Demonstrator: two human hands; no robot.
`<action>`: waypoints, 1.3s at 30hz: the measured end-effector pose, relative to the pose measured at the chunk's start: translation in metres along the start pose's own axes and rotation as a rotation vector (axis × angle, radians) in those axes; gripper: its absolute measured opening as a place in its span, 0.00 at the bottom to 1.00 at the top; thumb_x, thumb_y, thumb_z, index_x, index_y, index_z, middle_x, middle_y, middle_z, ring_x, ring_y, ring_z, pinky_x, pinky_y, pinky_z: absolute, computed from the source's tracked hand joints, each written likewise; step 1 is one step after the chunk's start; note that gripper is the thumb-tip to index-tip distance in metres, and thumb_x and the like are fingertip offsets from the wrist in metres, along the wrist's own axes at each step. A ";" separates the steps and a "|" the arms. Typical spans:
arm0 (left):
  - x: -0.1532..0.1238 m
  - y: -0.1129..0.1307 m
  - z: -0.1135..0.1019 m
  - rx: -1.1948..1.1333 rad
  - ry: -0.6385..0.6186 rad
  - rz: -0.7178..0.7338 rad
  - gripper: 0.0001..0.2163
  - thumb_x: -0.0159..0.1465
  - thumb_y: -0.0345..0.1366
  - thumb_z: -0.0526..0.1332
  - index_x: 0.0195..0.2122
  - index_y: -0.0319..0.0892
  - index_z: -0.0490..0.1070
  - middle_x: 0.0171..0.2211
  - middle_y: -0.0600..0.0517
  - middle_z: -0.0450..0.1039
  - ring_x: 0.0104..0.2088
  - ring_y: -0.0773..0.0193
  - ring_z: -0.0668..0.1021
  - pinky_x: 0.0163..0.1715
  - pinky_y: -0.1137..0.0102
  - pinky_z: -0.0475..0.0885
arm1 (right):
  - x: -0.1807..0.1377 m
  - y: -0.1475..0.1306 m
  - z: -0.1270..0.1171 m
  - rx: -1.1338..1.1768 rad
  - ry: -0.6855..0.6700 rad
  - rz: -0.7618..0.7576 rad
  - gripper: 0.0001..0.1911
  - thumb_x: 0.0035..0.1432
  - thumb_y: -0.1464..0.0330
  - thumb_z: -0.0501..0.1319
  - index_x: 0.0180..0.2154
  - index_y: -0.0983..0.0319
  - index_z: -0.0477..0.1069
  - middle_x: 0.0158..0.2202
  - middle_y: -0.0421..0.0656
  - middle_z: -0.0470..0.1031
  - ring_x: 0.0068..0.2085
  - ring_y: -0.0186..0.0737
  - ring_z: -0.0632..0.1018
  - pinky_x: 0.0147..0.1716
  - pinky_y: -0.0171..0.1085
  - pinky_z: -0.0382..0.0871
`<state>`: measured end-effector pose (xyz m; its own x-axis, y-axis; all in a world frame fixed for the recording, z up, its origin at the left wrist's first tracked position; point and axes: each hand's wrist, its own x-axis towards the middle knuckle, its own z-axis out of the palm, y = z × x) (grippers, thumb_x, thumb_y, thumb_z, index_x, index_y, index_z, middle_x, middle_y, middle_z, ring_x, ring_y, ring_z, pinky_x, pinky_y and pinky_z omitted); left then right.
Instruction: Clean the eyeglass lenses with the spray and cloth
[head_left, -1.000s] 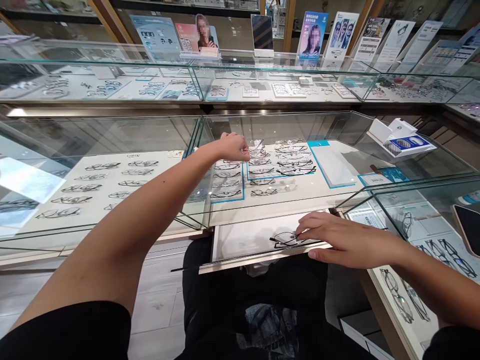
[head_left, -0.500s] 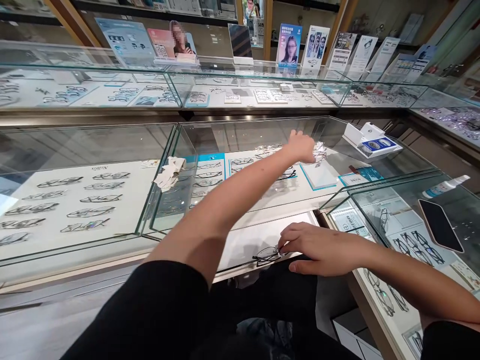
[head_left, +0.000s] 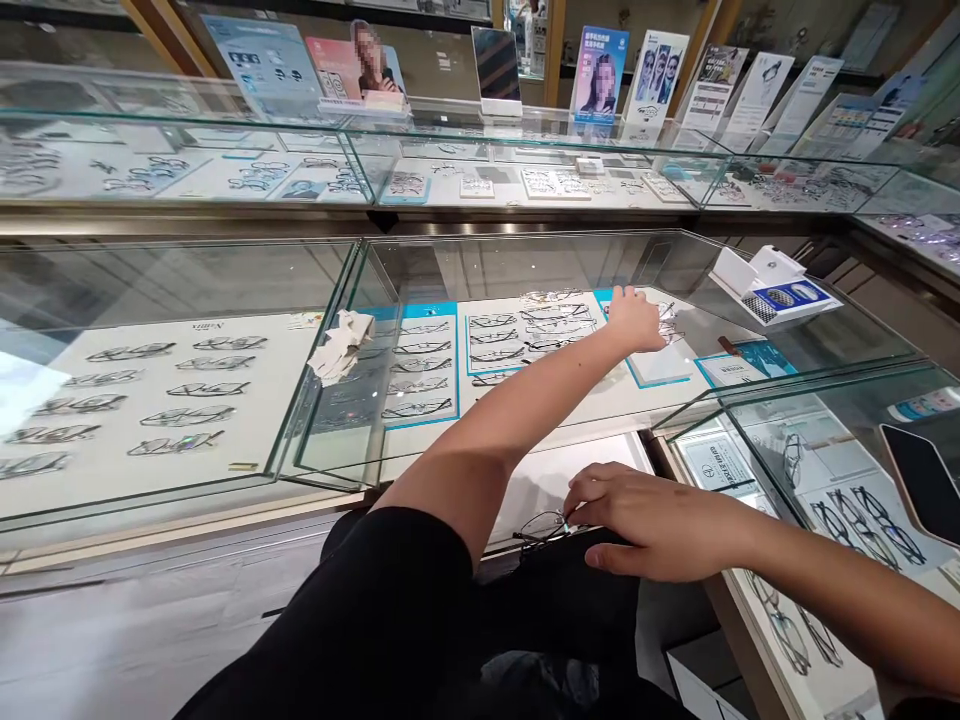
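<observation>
My left hand reaches far forward over the glass display case. Its fingers are closed round a thin, shiny pair of glasses, held above a white and blue pad inside the case. My right hand rests low at the front edge of the pulled-out white drawer tray. Its fingertips pinch the temple of a dark-framed pair of glasses lying on that edge. Rows of glasses lie under the glass between my two hands.
A crumpled white cloth lies on the case top at the left. An open white and blue box stands at the right. On the right-hand case lie a dark phone and a small bottle. Brochure stands line the back counter.
My left hand has swept from the middle of the case to the right, carrying the shiny glasses, and the white cloth has come into view. My right hand has stayed on the dark glasses.
</observation>
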<state>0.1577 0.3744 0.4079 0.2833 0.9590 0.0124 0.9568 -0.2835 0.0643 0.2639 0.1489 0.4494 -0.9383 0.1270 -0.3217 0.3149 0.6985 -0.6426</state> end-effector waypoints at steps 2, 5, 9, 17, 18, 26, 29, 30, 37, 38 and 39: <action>0.000 0.000 0.001 -0.007 -0.036 0.000 0.36 0.66 0.61 0.60 0.65 0.37 0.78 0.67 0.33 0.72 0.68 0.36 0.68 0.70 0.45 0.58 | -0.001 -0.002 -0.001 0.006 -0.005 0.014 0.15 0.74 0.63 0.63 0.55 0.64 0.81 0.57 0.52 0.80 0.64 0.54 0.76 0.67 0.51 0.69; 0.000 0.001 0.001 -0.003 -0.081 0.000 0.39 0.64 0.64 0.61 0.66 0.38 0.77 0.69 0.34 0.71 0.69 0.36 0.68 0.71 0.46 0.58 | -0.001 -0.004 -0.004 0.016 0.001 0.032 0.15 0.74 0.63 0.63 0.55 0.63 0.80 0.58 0.51 0.80 0.67 0.55 0.74 0.68 0.50 0.68; 0.000 0.002 -0.004 -0.012 -0.137 -0.001 0.45 0.62 0.70 0.58 0.69 0.40 0.75 0.70 0.35 0.71 0.72 0.36 0.65 0.73 0.47 0.54 | 0.003 -0.006 -0.009 -0.020 0.017 0.048 0.17 0.75 0.61 0.61 0.57 0.62 0.79 0.61 0.52 0.79 0.69 0.55 0.73 0.69 0.51 0.67; -0.001 0.000 -0.015 -0.150 -0.164 0.028 0.45 0.64 0.74 0.50 0.63 0.41 0.81 0.68 0.34 0.74 0.73 0.33 0.64 0.72 0.45 0.56 | 0.020 -0.012 -0.018 -0.124 0.051 0.030 0.19 0.77 0.62 0.59 0.59 0.63 0.80 0.65 0.53 0.78 0.70 0.57 0.72 0.70 0.52 0.67; -0.003 -0.001 -0.018 -0.165 -0.152 0.036 0.44 0.65 0.73 0.50 0.62 0.41 0.82 0.68 0.34 0.74 0.73 0.33 0.65 0.72 0.46 0.58 | 0.025 -0.012 -0.019 -0.146 0.065 0.020 0.19 0.77 0.62 0.59 0.59 0.64 0.80 0.65 0.53 0.78 0.70 0.58 0.73 0.70 0.53 0.67; -0.043 -0.027 -0.073 -0.255 -0.090 0.088 0.38 0.75 0.65 0.45 0.56 0.40 0.83 0.73 0.39 0.69 0.75 0.37 0.64 0.75 0.47 0.57 | 0.097 -0.009 -0.038 -0.308 0.210 -0.111 0.15 0.73 0.67 0.62 0.56 0.62 0.81 0.58 0.55 0.82 0.65 0.61 0.75 0.69 0.61 0.66; -0.088 -0.052 -0.104 -0.294 0.077 0.153 0.34 0.78 0.63 0.44 0.54 0.42 0.81 0.68 0.41 0.74 0.72 0.43 0.68 0.74 0.48 0.59 | 0.118 -0.016 -0.050 -0.348 0.211 -0.145 0.14 0.75 0.66 0.62 0.53 0.65 0.82 0.57 0.57 0.82 0.63 0.60 0.78 0.68 0.59 0.68; -0.108 -0.063 -0.114 -0.300 0.133 0.180 0.33 0.78 0.62 0.44 0.52 0.43 0.81 0.66 0.43 0.75 0.71 0.45 0.70 0.73 0.49 0.60 | 0.124 -0.019 -0.054 -0.367 0.214 -0.153 0.14 0.75 0.65 0.62 0.52 0.66 0.83 0.57 0.58 0.82 0.62 0.60 0.78 0.67 0.58 0.68; -0.260 -0.157 -0.133 -0.277 0.518 -0.035 0.29 0.79 0.62 0.45 0.54 0.48 0.78 0.66 0.49 0.74 0.74 0.43 0.68 0.73 0.45 0.60 | 0.156 -0.011 -0.057 -0.619 0.314 -0.002 0.19 0.77 0.66 0.57 0.56 0.73 0.80 0.62 0.60 0.79 0.68 0.66 0.72 0.68 0.58 0.64; -0.277 -0.169 -0.125 -0.270 0.534 -0.094 0.27 0.79 0.60 0.46 0.54 0.49 0.77 0.66 0.50 0.74 0.73 0.44 0.69 0.74 0.45 0.60 | 0.158 -0.007 -0.054 -0.645 0.329 0.004 0.19 0.77 0.66 0.57 0.56 0.73 0.80 0.61 0.61 0.79 0.67 0.66 0.72 0.68 0.58 0.64; -0.292 -0.179 -0.115 -0.273 0.530 -0.143 0.25 0.79 0.58 0.47 0.53 0.49 0.77 0.66 0.50 0.75 0.72 0.46 0.71 0.74 0.46 0.61 | 0.160 -0.004 -0.050 -0.664 0.340 0.002 0.19 0.77 0.66 0.57 0.56 0.73 0.80 0.61 0.61 0.79 0.67 0.66 0.72 0.68 0.58 0.64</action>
<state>-0.1035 0.1458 0.5075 0.0151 0.8797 0.4753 0.9119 -0.2070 0.3543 0.1058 0.2018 0.4349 -0.9642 0.2644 -0.0207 0.2652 0.9628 -0.0520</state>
